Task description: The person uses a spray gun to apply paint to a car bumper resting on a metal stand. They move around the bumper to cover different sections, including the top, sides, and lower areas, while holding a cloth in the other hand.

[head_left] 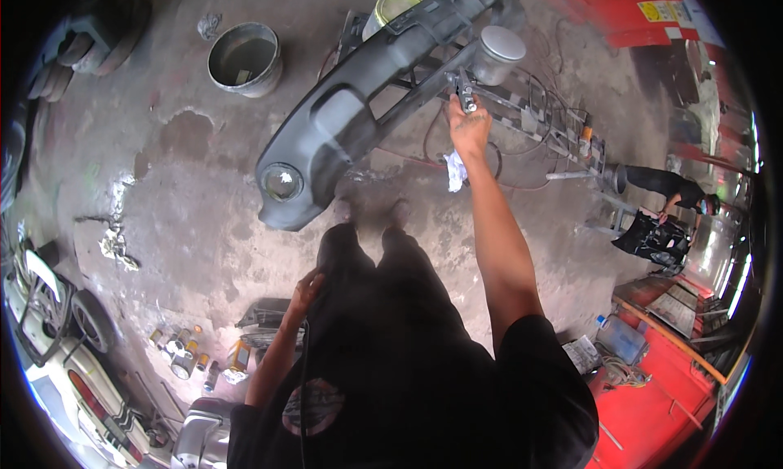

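My right hand (470,125) is closed round the handle of a metal spray gun (466,94), with my arm stretched forward. A round, lidded grey paint cup (500,49) sits at the gun's front. To the left of the gun, a dark grey car bumper (351,94) lies slantwise on a stand (522,114); a round opening shows at its near end. Something white and crumpled, like a rag (456,172), hangs beside my right wrist. My left hand (308,289) hangs by my left thigh, its fingers loose and partly hidden, with nothing visible in it.
A grey bucket (245,59) and a yellow-rimmed pail (393,11) stand beyond the bumper. Hoses loop over the floor near the stand. Several cans (183,363) stand at lower left. Another person (681,193) bends over a black part (652,239) at right.
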The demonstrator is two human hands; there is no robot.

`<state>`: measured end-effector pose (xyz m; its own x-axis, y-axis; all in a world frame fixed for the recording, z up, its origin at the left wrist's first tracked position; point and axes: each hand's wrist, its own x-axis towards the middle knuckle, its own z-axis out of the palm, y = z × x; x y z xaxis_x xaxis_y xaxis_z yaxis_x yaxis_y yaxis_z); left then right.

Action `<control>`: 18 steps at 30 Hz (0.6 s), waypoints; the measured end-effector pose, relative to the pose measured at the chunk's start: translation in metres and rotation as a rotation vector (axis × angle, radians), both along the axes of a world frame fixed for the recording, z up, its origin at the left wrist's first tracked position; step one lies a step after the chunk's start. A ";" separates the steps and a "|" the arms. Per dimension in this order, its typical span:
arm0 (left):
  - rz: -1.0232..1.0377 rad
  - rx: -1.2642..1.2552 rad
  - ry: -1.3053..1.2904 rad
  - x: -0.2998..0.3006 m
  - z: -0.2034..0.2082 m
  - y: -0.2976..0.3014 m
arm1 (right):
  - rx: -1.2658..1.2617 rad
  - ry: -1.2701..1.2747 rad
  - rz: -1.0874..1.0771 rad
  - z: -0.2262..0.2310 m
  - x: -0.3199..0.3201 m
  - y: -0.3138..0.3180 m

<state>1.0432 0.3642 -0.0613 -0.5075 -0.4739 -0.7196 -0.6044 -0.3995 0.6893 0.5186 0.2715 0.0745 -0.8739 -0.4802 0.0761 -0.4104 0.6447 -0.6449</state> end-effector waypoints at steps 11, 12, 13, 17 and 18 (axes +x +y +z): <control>-0.089 -0.039 0.088 -0.013 -0.008 -0.016 | 0.006 -0.285 0.142 0.044 -0.016 -0.012; -0.094 -0.041 0.067 -0.013 -0.011 -0.014 | 0.018 -0.201 0.112 0.037 -0.031 -0.018; -0.092 -0.044 0.041 -0.011 -0.010 -0.014 | 0.018 -0.130 0.093 0.040 -0.030 -0.024; -0.076 -0.040 0.018 -0.011 -0.004 -0.012 | 0.012 0.075 0.022 0.058 -0.028 -0.043; -0.072 -0.042 0.031 -0.011 -0.001 -0.012 | 0.038 0.064 0.034 0.059 -0.027 -0.043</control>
<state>1.0323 0.3519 -0.0626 -0.5630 -0.4646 -0.6835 -0.6087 -0.3262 0.7232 0.4918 0.2283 0.1339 -0.8510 -0.5128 0.1130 -0.4722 0.6532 -0.5920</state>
